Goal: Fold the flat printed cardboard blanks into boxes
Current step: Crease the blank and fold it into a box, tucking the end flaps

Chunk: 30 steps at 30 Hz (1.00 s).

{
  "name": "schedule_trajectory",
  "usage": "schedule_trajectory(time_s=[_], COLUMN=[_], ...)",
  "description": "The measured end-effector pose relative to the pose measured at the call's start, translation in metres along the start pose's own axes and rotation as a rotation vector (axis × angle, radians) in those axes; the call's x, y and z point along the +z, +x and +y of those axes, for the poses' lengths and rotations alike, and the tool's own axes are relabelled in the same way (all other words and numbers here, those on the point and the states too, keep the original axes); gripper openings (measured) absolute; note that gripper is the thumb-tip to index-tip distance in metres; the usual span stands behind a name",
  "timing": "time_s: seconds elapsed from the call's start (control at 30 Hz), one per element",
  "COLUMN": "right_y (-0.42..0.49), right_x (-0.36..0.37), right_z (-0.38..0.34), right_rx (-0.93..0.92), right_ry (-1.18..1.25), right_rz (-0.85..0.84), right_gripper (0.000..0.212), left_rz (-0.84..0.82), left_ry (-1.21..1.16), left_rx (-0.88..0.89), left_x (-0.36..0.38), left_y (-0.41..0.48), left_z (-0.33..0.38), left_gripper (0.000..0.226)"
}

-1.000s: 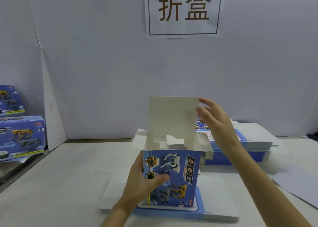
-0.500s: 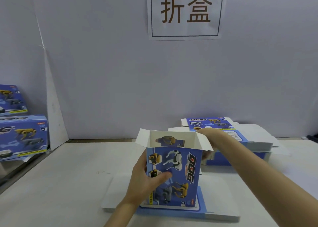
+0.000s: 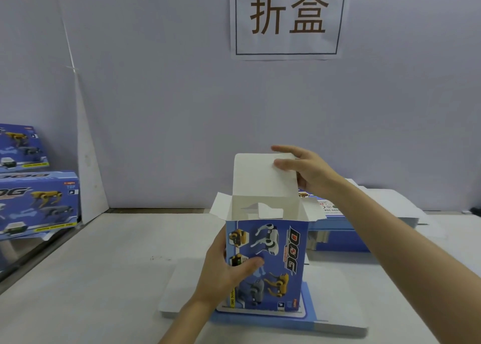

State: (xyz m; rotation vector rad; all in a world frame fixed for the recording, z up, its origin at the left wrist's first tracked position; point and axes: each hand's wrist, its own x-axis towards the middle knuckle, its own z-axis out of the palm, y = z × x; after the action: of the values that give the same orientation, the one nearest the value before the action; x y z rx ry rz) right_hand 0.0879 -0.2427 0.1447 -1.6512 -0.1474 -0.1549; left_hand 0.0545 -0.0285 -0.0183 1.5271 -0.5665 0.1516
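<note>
A blue printed box (image 3: 276,265) with robot dogs and "DOG" lettering stands upright on a stack of flat blanks (image 3: 335,315). Its top is open, with the white lid flap (image 3: 257,177) raised behind it and two side flaps spread outward. My left hand (image 3: 226,270) grips the box's left front corner, thumb across the printed face. My right hand (image 3: 309,171) pinches the upper right corner of the lid flap between thumb and fingers.
Another pile of flat blanks (image 3: 374,213) lies behind and to the right on the white table (image 3: 104,265). Two finished blue boxes (image 3: 36,203) are stacked at the left edge. On the wall hangs a paper sign (image 3: 287,18).
Half a second ago the lid flap was folded back down behind the box with my right hand low at the rim; now my right hand has lifted it upright again. Left hand holds steady.
</note>
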Motion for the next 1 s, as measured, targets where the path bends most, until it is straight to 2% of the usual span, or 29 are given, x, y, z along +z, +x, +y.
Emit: schedule_trajectory(time_s=[0.1,0.27,0.33,0.4,0.47,0.57,0.63,0.73,0.8,0.87,1.0], right_y=[0.000,-0.003,-0.003,-0.004,-0.002,0.001,0.000,0.001,0.001,-0.001,-0.005], right_x=[-0.002,0.001,0.003,0.007,0.011,0.013,0.014,0.020,0.023,0.025,0.030], right_z=[-0.003,-0.001,-0.007,-0.017,-0.028,-0.039,-0.042,-0.044,-0.045,-0.047,-0.047], right_rx=[-0.065,-0.151,-0.123,-0.064,-0.006,0.017,0.042,0.000,-0.006,0.013,-0.042], right_ry=[-0.028,-0.134,-0.097,-0.080,-0.122,-0.231,-0.284,-0.365,-0.407,-0.456,-0.532], right_rz=[-0.019,0.048,0.039,-0.001,-0.039,-0.170,-0.194,-0.113,-0.082,-0.068,0.015], right_gripper=[0.024,0.029,0.028,0.008,0.020,0.009,0.008,0.022,0.018,0.004,0.011], left_rz=[0.003,-0.005,-0.008,-0.010,-0.006,-0.005,-0.005,-0.003,-0.001,-0.004,-0.048], left_ry=[0.004,0.011,0.005,-0.009,-0.012,0.001,-0.005,-0.018,-0.013,-0.013,-0.007], left_rx=[0.002,0.014,0.017,0.011,0.004,0.002,0.002,-0.001,-0.004,-0.004,-0.019], left_x=[0.000,0.001,0.001,0.001,0.001,0.001,0.002,0.002,0.002,0.002,0.000], left_y=[0.001,0.000,0.000,0.000,0.001,0.001,0.001,0.002,0.002,0.002,0.005], left_z=[0.001,0.001,0.001,0.001,0.000,-0.001,-0.001,-0.002,-0.002,-0.003,-0.008], left_gripper=[0.062,0.056,0.056,0.058,0.061,0.056,0.058,0.062,0.058,0.055,0.058])
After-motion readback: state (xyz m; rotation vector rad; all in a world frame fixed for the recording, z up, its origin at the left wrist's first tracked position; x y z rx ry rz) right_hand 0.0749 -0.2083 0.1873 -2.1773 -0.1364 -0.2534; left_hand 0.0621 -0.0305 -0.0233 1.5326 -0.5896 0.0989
